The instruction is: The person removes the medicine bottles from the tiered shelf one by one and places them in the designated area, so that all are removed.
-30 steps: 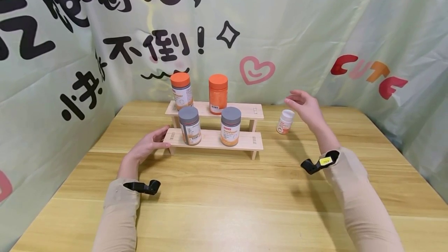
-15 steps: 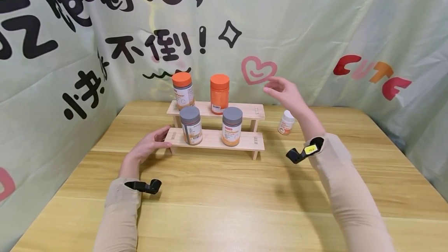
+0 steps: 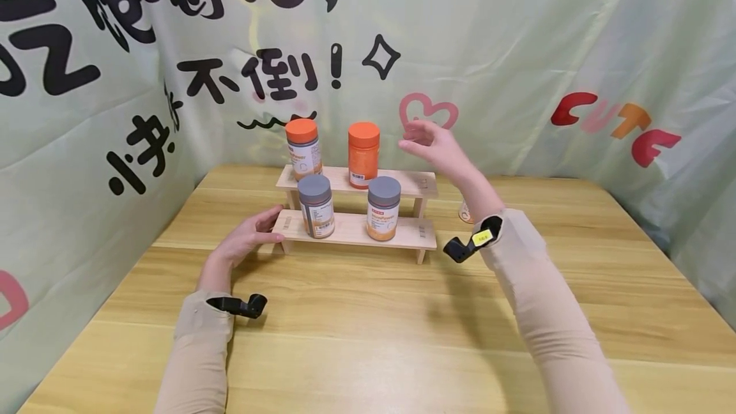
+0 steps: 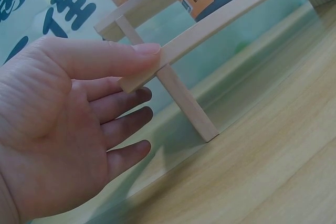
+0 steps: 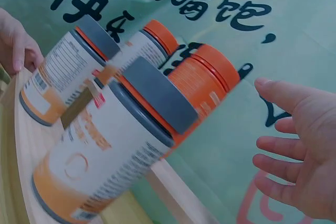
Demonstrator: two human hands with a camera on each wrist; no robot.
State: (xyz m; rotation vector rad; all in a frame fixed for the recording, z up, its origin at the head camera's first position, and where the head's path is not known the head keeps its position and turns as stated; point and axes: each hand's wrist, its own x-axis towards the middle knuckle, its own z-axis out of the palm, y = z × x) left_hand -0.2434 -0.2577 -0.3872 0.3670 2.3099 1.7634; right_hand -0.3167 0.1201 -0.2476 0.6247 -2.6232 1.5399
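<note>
My left hand (image 3: 247,235) holds the left end of a two-tier wooden shelf (image 4: 226,22), thumb along the board's end and index finger below it; its other fingers extend free underneath. Nothing is in my right hand (image 3: 437,145), which hovers in the air right of the upper tier, fingers apart and slightly bent. Nearest to it stands an all-orange bottle (image 3: 363,158) on the upper board. To that bottle's left is a white-labelled bottle with an orange cap (image 3: 303,152). Two grey-capped bottles (image 3: 316,209) (image 5: 105,145) stand upright on the lower board.
A small white bottle (image 3: 464,212) on the wooden table (image 3: 368,337) is mostly hidden behind my right forearm. Pale green cloth (image 3: 506,50) with printed lettering hangs behind and to the left of the table.
My right hand has moved left from above the small white bottle to beside the orange bottle, and its forearm now covers most of the small one. The left hand keeps its place on the shelf.
</note>
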